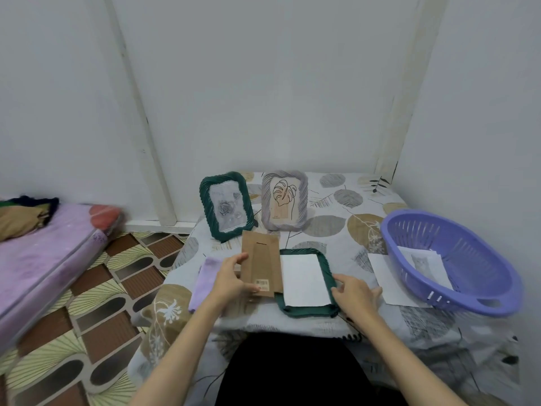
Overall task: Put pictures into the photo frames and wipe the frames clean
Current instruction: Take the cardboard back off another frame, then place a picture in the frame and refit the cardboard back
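Green frame (326, 266) lies face-down at table's near edge, white picture back (304, 278) showing, long axis running away from the person. Brown backing board (262, 263) stands tilted just left of it, gripped by left hand (231, 278). Right hand (355, 291) pinches frame's right rim. Board likely swings right, onto the opening.

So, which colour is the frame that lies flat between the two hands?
Dark green frame, with a white sheet inside; the head view shows it.

Crowded middle, open gaps at the sides

Bare cloth lies between the grey frame (284, 200) and the basket (448, 259); two upright frames block the back.
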The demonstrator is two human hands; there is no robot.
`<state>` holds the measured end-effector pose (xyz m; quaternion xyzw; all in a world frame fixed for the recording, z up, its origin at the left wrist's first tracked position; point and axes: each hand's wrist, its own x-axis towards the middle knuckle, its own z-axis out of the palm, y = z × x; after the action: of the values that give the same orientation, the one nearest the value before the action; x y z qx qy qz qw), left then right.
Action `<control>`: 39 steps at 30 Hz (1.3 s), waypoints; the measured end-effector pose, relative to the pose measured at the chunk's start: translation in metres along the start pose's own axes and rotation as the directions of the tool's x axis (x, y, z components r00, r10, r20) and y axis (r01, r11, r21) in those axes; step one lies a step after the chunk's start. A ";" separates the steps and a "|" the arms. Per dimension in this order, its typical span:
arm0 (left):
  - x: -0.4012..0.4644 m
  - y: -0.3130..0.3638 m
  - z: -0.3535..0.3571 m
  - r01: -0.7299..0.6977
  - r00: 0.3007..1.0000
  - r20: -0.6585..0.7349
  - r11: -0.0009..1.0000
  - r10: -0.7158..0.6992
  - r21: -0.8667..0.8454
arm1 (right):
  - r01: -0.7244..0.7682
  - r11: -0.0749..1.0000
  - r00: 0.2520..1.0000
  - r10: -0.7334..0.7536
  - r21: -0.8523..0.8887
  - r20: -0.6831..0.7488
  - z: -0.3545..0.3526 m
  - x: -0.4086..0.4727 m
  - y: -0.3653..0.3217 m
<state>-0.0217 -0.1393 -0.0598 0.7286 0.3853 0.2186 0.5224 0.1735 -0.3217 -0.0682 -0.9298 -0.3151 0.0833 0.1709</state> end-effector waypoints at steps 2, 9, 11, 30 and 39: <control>0.001 -0.003 -0.015 0.086 0.996 0.025 0.996 -0.086 -0.004 | -0.017 1.000 1.000 0.018 0.017 -0.010 -0.002 0.001 0.005; 0.000 0.003 -0.015 0.082 0.962 0.163 0.797 -0.221 0.598 | -0.038 0.992 0.999 0.034 0.119 0.030 -0.001 -0.001 0.009; -0.003 0.005 -0.002 0.038 0.960 0.160 0.677 -0.228 0.735 | -0.042 0.988 0.999 0.038 0.150 0.031 -0.002 -0.003 0.007; 0.003 0.008 0.059 -0.186 0.973 0.229 0.728 0.041 0.660 | -0.160 0.976 0.984 0.169 0.149 -0.051 0.006 -0.001 -0.021; 0.002 0.005 0.059 -0.172 0.977 0.206 0.741 0.046 0.649 | -0.175 0.943 0.974 0.208 0.281 -0.092 0.001 -0.001 -0.020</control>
<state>0.0241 -0.1735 -0.0764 0.9041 0.3464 0.0322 0.2480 0.1617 -0.3073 -0.0621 -0.9272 -0.1976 0.0855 0.3065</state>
